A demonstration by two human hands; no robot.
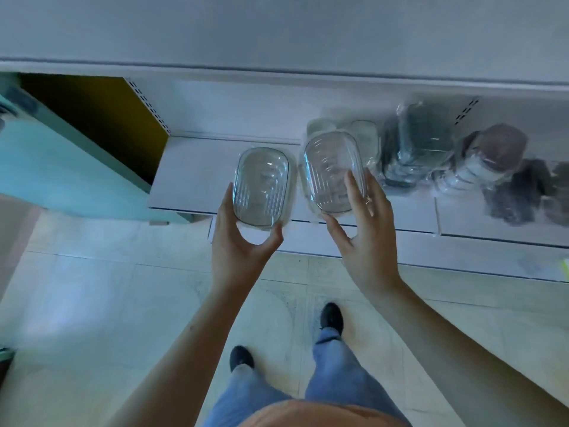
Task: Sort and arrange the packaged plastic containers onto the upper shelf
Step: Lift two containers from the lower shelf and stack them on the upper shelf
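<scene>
Two clear oval plastic containers in thin wrap are in my hands, above the front of a white lower shelf (191, 174). My left hand (243, 251) grips the left container (261, 186) from below, thumb at its right corner and fingers along its left side. My right hand (366, 235) holds the right container (331, 171), with fingers laid over its right side and thumb under its near end. The underside of the upper shelf (277, 35) fills the top of the view.
More wrapped containers stand on the lower shelf to the right: clear ones (365, 137), a dark green stack (415, 146), brown-lidded ones (492, 155). A teal panel (61, 167) closes the left. Below are a tiled floor (92, 303) and my feet.
</scene>
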